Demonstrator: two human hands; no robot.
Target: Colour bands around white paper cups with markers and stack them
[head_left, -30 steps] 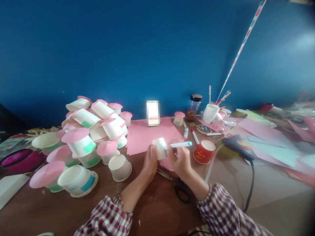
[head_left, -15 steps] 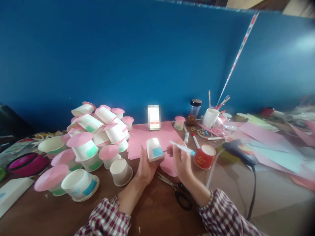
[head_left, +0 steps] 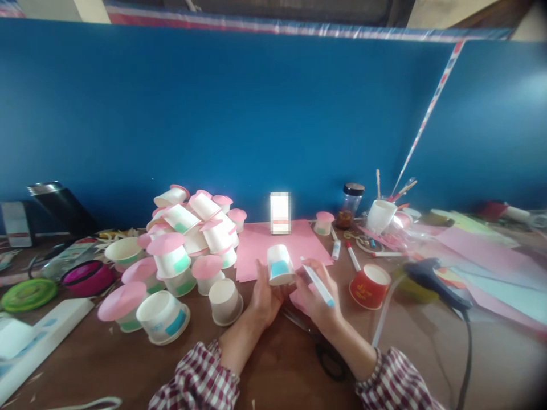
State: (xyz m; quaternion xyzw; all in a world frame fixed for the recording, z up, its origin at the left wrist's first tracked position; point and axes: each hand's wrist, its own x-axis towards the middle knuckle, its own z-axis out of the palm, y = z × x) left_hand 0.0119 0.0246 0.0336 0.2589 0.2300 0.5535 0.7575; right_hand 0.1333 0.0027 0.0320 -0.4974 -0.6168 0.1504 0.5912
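Note:
My left hand (head_left: 264,296) is closed round a small white paper cup (head_left: 280,265) with a blue band, held upside down above the brown table (head_left: 273,370). My right hand (head_left: 316,293) grips a white marker (head_left: 317,282) with a blue end, its tip pointing toward the cup and lying just right of it. A pink paper piece (head_left: 299,299) shows beneath my right hand. Both wrists wear checked sleeves.
A pile of white cups with pink paper tops (head_left: 188,239) fills the left. A pink sheet (head_left: 282,242), a red cup (head_left: 370,286), loose markers (head_left: 352,256), a jar (head_left: 350,205), a glue gun (head_left: 431,276) and scissors (head_left: 329,361) lie around. Coloured papers (head_left: 482,256) cover the right.
The cup has turned so its blue band faces me. The marker has swung from level to slanting down, away from the cup. The camera has tilted upward.

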